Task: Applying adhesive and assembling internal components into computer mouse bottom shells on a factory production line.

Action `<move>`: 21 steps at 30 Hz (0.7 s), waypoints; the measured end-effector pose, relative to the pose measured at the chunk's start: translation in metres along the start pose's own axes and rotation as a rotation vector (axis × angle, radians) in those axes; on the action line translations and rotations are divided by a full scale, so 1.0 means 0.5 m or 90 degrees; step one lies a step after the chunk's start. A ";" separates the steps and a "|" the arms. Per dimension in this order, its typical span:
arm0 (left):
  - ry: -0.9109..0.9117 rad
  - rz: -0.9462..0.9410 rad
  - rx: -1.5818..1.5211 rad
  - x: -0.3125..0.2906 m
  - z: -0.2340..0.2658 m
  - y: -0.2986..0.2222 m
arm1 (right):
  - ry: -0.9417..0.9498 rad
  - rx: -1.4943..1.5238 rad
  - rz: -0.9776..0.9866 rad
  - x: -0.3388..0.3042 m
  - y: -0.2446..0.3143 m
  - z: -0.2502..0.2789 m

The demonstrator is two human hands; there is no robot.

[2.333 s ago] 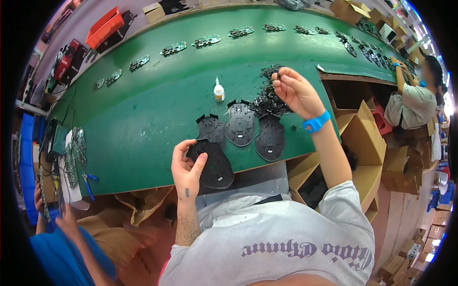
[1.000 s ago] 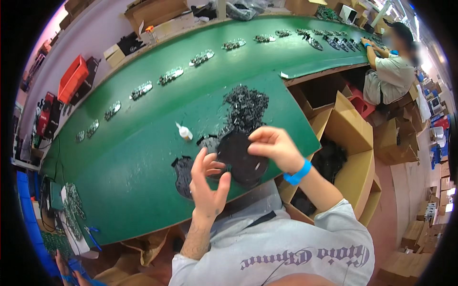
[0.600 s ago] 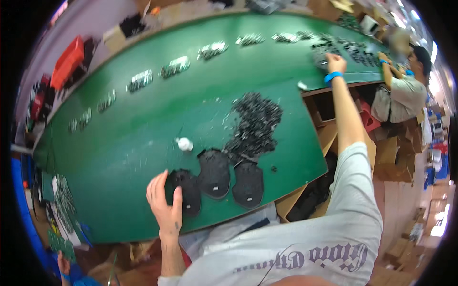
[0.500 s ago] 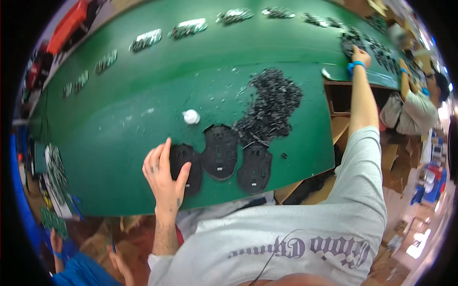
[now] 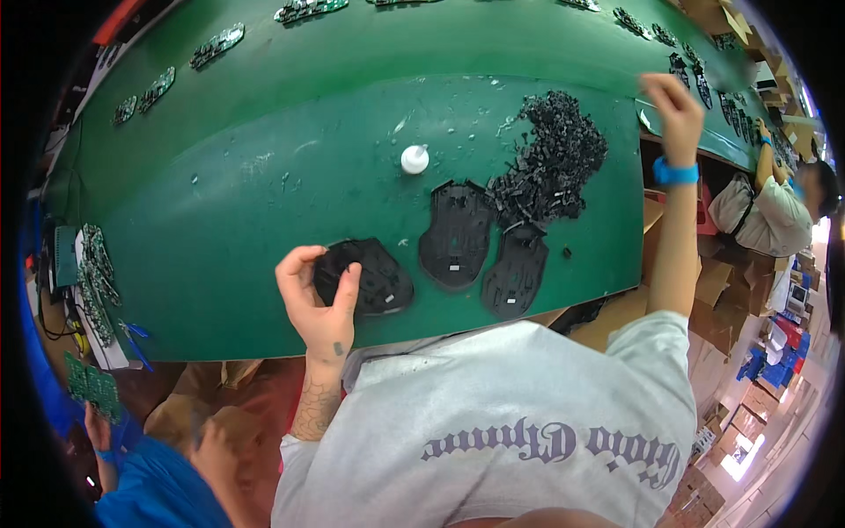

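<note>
At the near edge of the green table, my left hand (image 5: 319,295) is closed on the upper left end of a black computer-mouse base shell (image 5: 380,280), which lies tilted. Beside it, a second mouse base shell (image 5: 455,236) and a third mouse base shell (image 5: 516,275) lie with their inner sides up, each bearing a small white label. My right hand (image 5: 676,114), a blue band on its wrist, is raised at the far right with its fingers curled in. Slight blur hides whether anything small sits in those fingers.
A heap of small black plastic parts (image 5: 554,158) spreads behind the shells. Near it stands a small white bottle (image 5: 415,159). Green circuit boards (image 5: 217,46) lie in groups along the far side. Co-workers sit at the right and lower left, one holding a green board (image 5: 92,387).
My right hand has drawn back from the black parts at the far right. My left hand has closed on the left shell, which has turned so its label end points right.
</note>
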State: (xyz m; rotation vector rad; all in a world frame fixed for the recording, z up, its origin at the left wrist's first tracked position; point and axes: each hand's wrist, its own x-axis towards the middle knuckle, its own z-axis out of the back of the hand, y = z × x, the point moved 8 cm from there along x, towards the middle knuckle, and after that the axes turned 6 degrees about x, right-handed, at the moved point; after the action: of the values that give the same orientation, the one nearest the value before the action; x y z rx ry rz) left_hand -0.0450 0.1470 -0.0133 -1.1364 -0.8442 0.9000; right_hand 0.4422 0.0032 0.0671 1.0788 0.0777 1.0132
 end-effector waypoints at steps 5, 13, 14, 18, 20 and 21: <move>0.028 0.013 0.019 0.000 0.000 -0.030 | 0.412 0.036 0.153 -0.145 0.251 -0.304; 0.033 -0.027 0.041 -0.004 0.000 -0.027 | 0.498 0.028 0.110 -0.171 0.241 -0.345; 0.039 -0.030 0.049 -0.004 -0.003 -0.030 | 0.493 0.022 0.111 -0.169 0.244 -0.346; 0.057 -0.022 0.134 -0.004 -0.010 -0.040 | 0.519 -0.065 0.159 -0.176 0.263 -0.372; 0.027 -0.015 0.006 -0.007 -0.001 -0.026 | 0.466 -0.149 0.224 -0.180 0.279 -0.375; 0.007 -0.076 0.063 -0.007 0.002 -0.038 | 0.455 -0.153 0.182 -0.183 0.273 -0.370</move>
State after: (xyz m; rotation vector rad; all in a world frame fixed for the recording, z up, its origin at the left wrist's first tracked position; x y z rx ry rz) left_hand -0.0442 0.1408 0.0051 -0.9931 -0.8408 0.8273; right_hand 0.2083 0.0785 0.0385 0.4759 0.3784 1.5886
